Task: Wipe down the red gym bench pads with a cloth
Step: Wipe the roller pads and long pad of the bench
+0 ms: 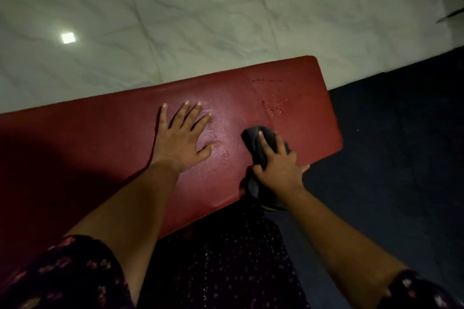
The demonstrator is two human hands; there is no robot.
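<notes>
A long red bench pad [100,148] runs from the left edge to the right of centre, its surface wet with droplets and streaks near the right end. My left hand [182,137] lies flat on the pad with fingers spread. My right hand [277,167] grips a bunched dark grey cloth [253,142] and presses it on the pad near the front edge, to the right of the left hand. Part of the cloth hangs over the pad's near edge.
Pale marble-like floor tiles [200,20] with bright light reflections lie beyond the bench. Dark blue carpet [401,145] covers the floor to the right. My dark patterned clothing [226,258] fills the bottom of the view.
</notes>
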